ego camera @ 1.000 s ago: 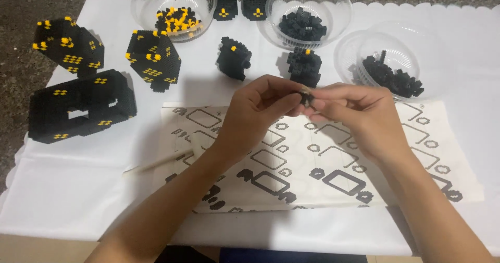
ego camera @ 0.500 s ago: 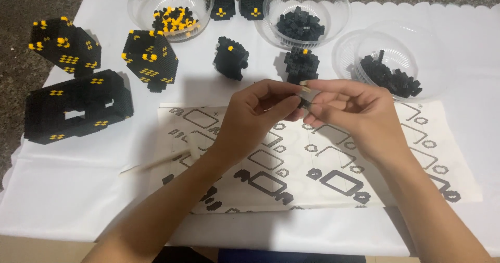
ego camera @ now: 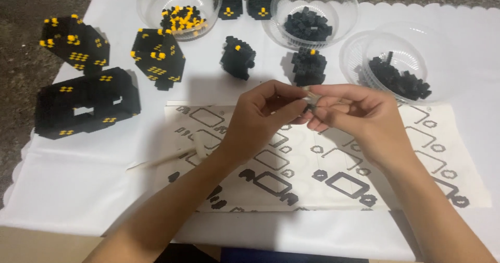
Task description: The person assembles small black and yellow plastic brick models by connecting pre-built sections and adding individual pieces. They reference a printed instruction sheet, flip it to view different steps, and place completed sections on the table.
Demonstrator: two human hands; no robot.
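My left hand [ego camera: 263,117] and my right hand [ego camera: 359,114] meet fingertip to fingertip above a printed instruction sheet [ego camera: 333,161]. Together they pinch a small black brick piece [ego camera: 311,100]; most of it is hidden by the fingers. Just beyond the hands stand two small black builds with yellow studs [ego camera: 237,57] [ego camera: 308,66]. A clear bowl of black bricks [ego camera: 398,67] sits closest to my right hand.
A large black block with openings [ego camera: 86,104] and two angular black-and-yellow builds [ego camera: 73,41] [ego camera: 156,57] stand on the left. At the back are a bowl of yellow and black bricks [ego camera: 179,7] and a bowl of black bricks [ego camera: 312,15]. A thin stick [ego camera: 166,158] lies on the white cloth.
Both hands stay joined on the small piece with only slight finger movement. The view has shifted a little.
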